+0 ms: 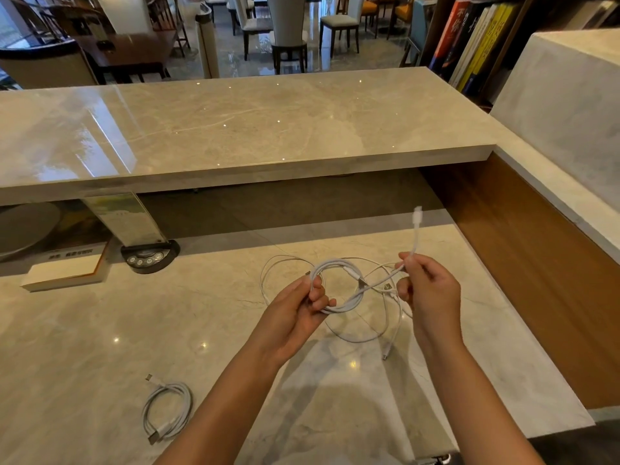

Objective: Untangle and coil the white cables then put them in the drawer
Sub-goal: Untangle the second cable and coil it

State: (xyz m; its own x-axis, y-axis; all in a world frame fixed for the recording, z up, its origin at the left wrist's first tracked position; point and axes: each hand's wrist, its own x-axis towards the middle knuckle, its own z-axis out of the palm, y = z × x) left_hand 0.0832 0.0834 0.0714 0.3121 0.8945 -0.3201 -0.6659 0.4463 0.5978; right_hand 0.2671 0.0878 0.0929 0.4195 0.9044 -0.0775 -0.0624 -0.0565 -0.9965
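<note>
Gripping a looped white cable point(339, 290), the left hand point(295, 317) is closed around the loop's left side above the marble worktop point(100, 347). The same cable's free end is pinched between the fingers of the right hand point(429, 290), and its plug point(417, 215) is held pointing upward. Thinner white cables point(385, 317) are seen tangled beneath and between the 2 hands, lying partly on the worktop. A coiled cable point(167, 411) is laid flat on the worktop, well apart to the lower left. A book point(63, 273) is placed at the left edge.
</note>
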